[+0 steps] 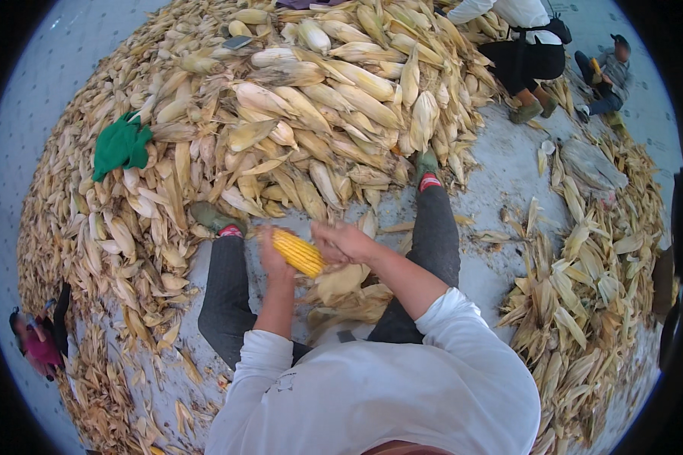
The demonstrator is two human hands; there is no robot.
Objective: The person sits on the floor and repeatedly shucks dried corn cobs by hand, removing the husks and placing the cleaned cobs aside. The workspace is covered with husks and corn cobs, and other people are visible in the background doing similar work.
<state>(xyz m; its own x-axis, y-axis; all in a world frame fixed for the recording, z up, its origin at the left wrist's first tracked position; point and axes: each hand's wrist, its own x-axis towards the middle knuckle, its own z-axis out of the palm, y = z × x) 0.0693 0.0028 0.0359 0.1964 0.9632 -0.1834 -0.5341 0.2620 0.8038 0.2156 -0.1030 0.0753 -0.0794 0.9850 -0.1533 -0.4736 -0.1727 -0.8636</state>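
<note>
A bare yellow ear of corn (300, 253) is tilted between my hands, above the floor between my spread legs. My left hand (273, 255) grips it around its left side. At its lower right end is my right hand (341, 242), blurred, with curled fingers; whether it pinches husk or the cob cannot be made out. Beneath my hands lie loose dry husks (344, 290). Just past my feet rises a large heap of unhusked corn ears (313, 114).
A green cloth (122, 147) and a dark flat object (237, 42) rest on the heap. Stripped husks (580, 284) pile up at right, near a translucent plastic bag (592, 165). Other people (526, 57) are at the far right and far left; one seated person (606, 74) holds a corn ear.
</note>
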